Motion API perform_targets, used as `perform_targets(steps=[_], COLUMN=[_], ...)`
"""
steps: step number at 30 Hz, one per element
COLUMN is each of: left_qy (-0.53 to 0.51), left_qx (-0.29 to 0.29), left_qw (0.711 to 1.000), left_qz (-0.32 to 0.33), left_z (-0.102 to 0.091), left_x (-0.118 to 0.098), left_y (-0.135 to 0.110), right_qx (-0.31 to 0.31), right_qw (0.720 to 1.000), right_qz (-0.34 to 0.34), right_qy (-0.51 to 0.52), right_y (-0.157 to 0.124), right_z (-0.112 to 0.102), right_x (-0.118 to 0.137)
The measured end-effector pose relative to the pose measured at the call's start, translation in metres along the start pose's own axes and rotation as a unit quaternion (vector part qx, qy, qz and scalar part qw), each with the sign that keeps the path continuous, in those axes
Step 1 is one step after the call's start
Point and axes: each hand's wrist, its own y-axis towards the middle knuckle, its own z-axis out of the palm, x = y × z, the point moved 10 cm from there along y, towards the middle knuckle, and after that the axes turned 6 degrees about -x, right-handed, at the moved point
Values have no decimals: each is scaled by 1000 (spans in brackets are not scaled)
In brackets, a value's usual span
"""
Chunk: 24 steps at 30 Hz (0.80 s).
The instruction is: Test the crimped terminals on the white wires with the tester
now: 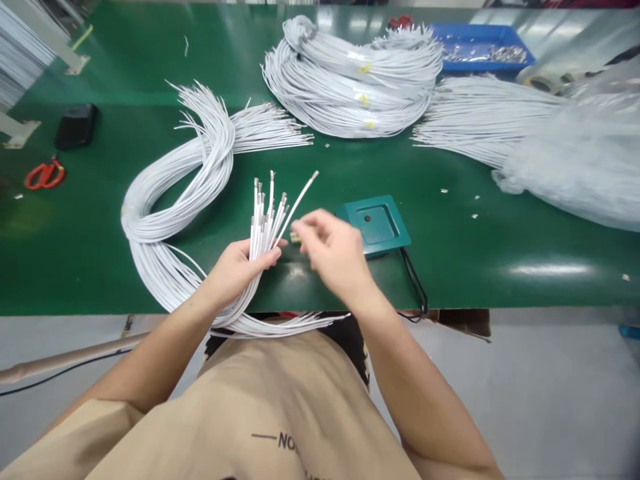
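My left hand is wrapped round a bundle of white wires, whose metal-tipped ends fan upward above the thumb. One wire leans out to the right of the others. Just right of these ends, my right hand pinches a small yellowish piece, too small and blurred to name. From the left hand the wires run down over the table's front edge and join a looped coil of white wires on the left.
Behind lies a large tied coil of white wires, with a blue tray beside it. Plastic-wrapped wires lie on the right. A green device with a black cable, red-handled scissors and a black box sit on the green table.
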Motion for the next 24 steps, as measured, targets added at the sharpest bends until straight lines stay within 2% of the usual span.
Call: perform_targets(steps=[1, 3, 6, 9, 13, 20, 22, 24], left_qy=[14, 26, -37, -115, -143, -105, -108, -126], left_qx=[1, 3, -19, -40, -20, -29, -30, -24], left_qw=[1000, 1000, 999, 992, 989, 994, 993, 992], left_qz=[2, -1, -7, 11, 6, 22, 23, 19], left_z=[1, 5, 4, -1, 2, 2, 3, 4], left_x=[-1, -2, -6, -13, -13, -14, -14, -14], left_y=[-3, -9, -12, -7, 1, 0, 0, 1], right_qx=[-44, -69, -45, -2, 44, -9, 1, 24], right_qw=[996, 978, 951, 939, 921, 920, 902, 863], right_qz=[29, 57, 80, 103, 140, 163, 175, 200], right_qy=[68, 188, 296, 329, 360, 356, 395, 463], right_y=[13, 29, 34, 22, 3, 2, 1, -2], right_z=[-13, -19, -3, 26, 57, 50, 55, 66], right_x=[-8, -17, -23, -24, -26, -42, -45, -48])
